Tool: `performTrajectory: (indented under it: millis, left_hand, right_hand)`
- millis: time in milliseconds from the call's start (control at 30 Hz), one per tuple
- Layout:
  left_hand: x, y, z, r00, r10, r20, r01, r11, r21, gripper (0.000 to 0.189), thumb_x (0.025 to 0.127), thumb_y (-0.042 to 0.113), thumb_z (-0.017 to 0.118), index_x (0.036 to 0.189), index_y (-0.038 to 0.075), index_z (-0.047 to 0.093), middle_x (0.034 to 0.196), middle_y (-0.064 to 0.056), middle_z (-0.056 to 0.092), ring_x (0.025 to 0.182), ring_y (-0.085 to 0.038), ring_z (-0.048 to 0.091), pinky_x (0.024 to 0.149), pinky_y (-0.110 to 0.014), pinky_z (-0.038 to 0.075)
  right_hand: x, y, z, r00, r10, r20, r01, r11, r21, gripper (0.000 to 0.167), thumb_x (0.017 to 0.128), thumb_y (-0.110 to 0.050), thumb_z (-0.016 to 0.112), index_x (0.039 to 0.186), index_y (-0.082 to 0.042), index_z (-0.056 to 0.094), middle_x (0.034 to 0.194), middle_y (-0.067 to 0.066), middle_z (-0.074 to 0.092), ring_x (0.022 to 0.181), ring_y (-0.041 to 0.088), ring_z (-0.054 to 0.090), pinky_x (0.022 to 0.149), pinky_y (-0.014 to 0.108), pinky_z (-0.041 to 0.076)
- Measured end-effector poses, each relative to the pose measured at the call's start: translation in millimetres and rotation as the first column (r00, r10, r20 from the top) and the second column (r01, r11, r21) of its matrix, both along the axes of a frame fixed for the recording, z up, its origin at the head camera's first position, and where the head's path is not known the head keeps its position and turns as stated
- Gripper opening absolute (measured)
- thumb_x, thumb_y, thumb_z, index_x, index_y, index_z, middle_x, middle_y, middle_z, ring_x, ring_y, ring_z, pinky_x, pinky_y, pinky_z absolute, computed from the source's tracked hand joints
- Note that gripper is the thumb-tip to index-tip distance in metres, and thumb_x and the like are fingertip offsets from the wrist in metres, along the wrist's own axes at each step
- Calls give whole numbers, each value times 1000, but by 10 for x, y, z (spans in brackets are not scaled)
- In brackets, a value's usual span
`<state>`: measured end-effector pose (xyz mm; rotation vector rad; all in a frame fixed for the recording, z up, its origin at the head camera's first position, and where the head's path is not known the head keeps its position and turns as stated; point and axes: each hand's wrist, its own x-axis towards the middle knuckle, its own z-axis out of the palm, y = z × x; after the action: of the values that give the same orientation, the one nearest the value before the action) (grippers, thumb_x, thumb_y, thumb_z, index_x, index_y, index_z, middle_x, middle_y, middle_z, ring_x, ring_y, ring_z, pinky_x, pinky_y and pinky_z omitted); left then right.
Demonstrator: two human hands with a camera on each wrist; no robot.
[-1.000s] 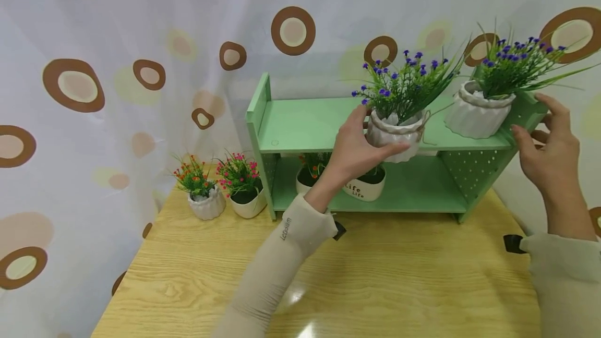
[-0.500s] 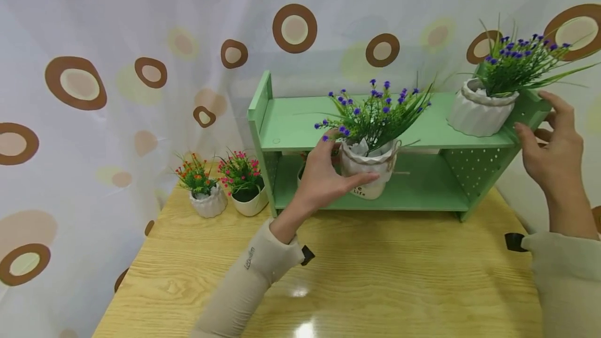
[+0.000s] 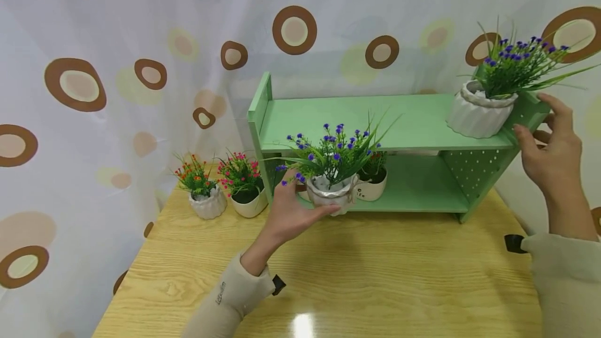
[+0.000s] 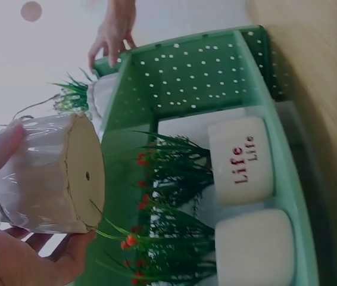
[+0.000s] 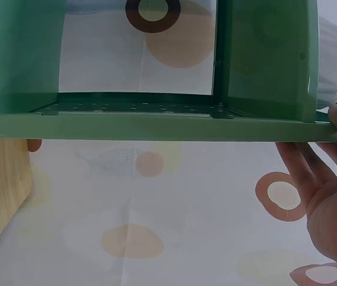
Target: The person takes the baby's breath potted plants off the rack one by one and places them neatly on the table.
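My left hand (image 3: 287, 215) grips a white ribbed flowerpot (image 3: 331, 198) with purple flowers and a twine tie, held in the air before the shelf's left half. In the left wrist view, the bottom of this held flowerpot (image 4: 86, 173) shows a small hole. On the right, my right hand (image 3: 555, 150) holds the side panel of the green two-tier shelf (image 3: 399, 124), thumb on the inner side and fingers outside. Beside that hand, another white flowerpot (image 3: 480, 115) with purple flowers stands on the top board. The lower tier bears a "Life" pot (image 4: 240, 167) and a second cream pot (image 4: 255, 250), both red-flowered.
Left of the shelf on the wooden table (image 3: 404, 275) stand a white pot (image 3: 207, 203) with orange flowers and a cream pot (image 3: 251, 203) with pink flowers. A patterned curtain (image 3: 188, 14) hangs close behind the shelf.
My left hand has carried the purple-flowered flowerpot left, down and toward me, away from the top board's front. The right hand has stayed on the shelf's side panel.
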<state>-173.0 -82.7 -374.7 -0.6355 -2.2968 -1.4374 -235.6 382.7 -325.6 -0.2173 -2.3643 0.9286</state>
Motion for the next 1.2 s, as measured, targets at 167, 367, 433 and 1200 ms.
performTrajectory:
  millis: [167, 367, 433, 1200]
  left_hand:
    - [107, -183, -116, 999, -4, 50, 4, 1000, 4, 75, 72, 24, 97, 135, 9, 57, 121, -7, 65, 101, -24, 74, 85, -40, 63]
    - [226, -408, -295, 986, 79, 147, -76, 997, -22, 70, 74, 26, 96, 132, 11, 61, 114, -2, 68, 106, -23, 69, 93, -50, 58]
    - [252, -477, -362, 978, 96, 184, -96, 995, -7, 68, 74, 27, 96, 131, 12, 62, 110, 0, 72, 109, -23, 70, 98, -53, 56]
    - [384, -1407, -991, 914, 326, 240, -307, 945, -115, 106, 73, 32, 96, 156, 5, 37, 150, -24, 53, 132, -44, 58, 103, -55, 55]
  right_hand:
    - [4, -9, 3, 1000, 2, -1, -2, 1000, -5, 61, 108, -33, 48, 161, -46, 20, 164, 8, 40, 141, 31, 52, 117, 35, 45]
    - [5, -5, 1, 1000, 6, 6, -6, 1000, -7, 61, 108, -33, 48, 161, -47, 20, 164, 9, 41, 140, 23, 53, 116, 32, 46]
    - [2, -4, 9, 1000, 9, 10, -9, 1000, -7, 61, 109, -33, 48, 161, -46, 19, 165, 9, 40, 141, 30, 53, 117, 34, 45]
    - [10, -6, 14, 1000, 18, 5, -18, 1000, -1, 61, 109, -32, 46, 162, -45, 18, 165, 11, 38, 140, 49, 48, 119, 44, 43]
